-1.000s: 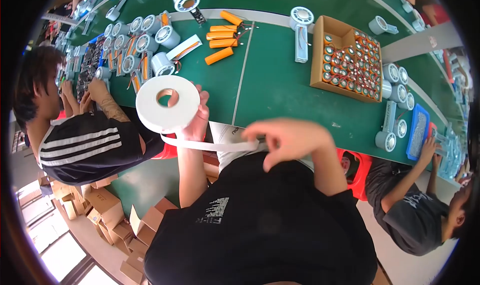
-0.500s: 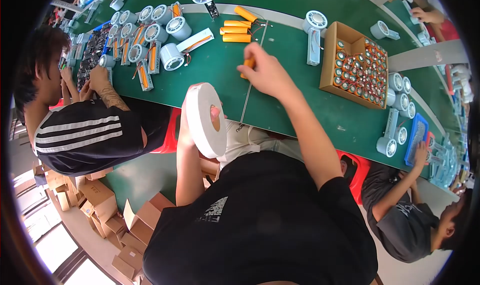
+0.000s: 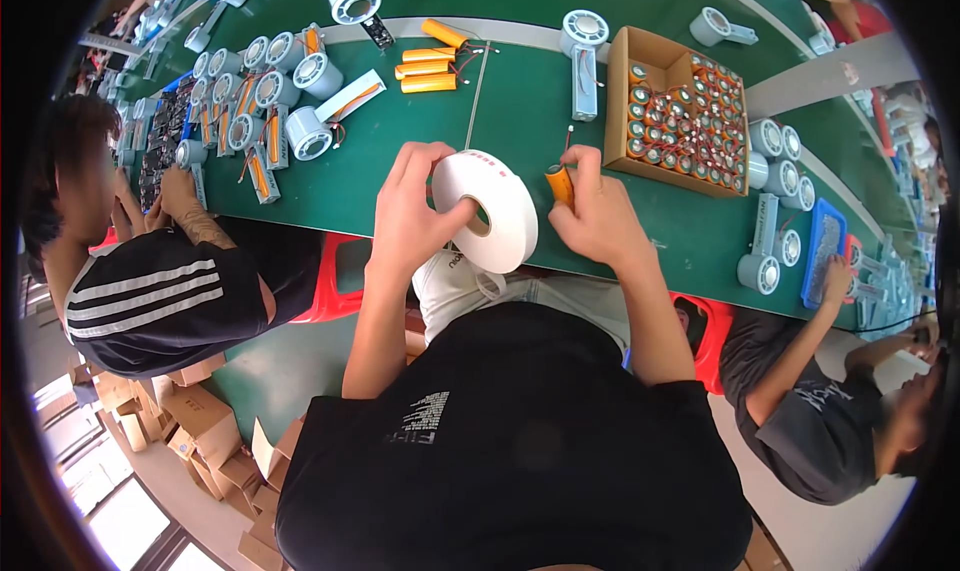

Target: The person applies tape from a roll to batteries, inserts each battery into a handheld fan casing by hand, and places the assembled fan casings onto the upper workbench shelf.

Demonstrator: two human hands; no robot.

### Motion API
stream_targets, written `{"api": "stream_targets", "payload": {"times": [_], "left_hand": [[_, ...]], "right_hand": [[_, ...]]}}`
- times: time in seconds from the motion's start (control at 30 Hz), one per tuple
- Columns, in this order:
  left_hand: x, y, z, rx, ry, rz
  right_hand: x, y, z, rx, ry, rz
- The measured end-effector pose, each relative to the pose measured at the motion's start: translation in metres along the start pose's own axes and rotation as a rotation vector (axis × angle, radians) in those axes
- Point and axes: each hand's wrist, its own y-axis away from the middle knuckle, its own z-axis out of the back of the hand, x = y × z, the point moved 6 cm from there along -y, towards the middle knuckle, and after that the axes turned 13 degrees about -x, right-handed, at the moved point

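Observation:
My left hand [image 3: 410, 211] is closed on a large roll of white tape [image 3: 515, 221], its thumb in the core hole and its fingers behind the upper rim. The roll is tilted over the front edge of the green table. Just right of it, my right hand [image 3: 605, 216] grips an orange cylindrical battery [image 3: 559, 183] between thumb and fingers, with a thin wire rising from its far end. Roll and battery are apart. Farther back lie several more orange batteries [image 3: 428, 83] with wires.
A cardboard box [image 3: 617, 106] of wired batteries stands to the right, beside a grey-white fan-like unit [image 3: 585, 86]. Similar units [image 3: 308, 134] crowd the left. Co-workers sit on both sides, one near a blue tray [image 3: 815, 261]. Cartons [image 3: 200, 411] lie on the floor.
My left hand has brought the tape roll up and right, turning it. My right hand has come right and nearer me with the battery. The camera view has shifted slightly.

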Motion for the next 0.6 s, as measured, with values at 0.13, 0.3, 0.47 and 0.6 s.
{"api": "stream_targets", "payload": {"times": [0.13,0.3,0.47,0.6], "left_hand": [[-0.008,-0.002,-0.003,0.001,-0.098,-0.034],[-0.02,-0.006,0.003,-0.06,-0.181,-0.148],[-0.03,-0.009,0.005,-0.072,-0.227,-0.238],[-0.036,-0.007,0.006,-0.069,-0.2,-0.266]], "right_hand": [[-0.014,0.007,-0.002,-0.107,-0.659,-0.073],[0.021,0.01,0.031,-0.159,-0.546,0.015],[0.028,0.01,0.035,-0.136,-0.326,0.064],[0.033,0.009,0.031,-0.126,-0.197,0.054]]}}
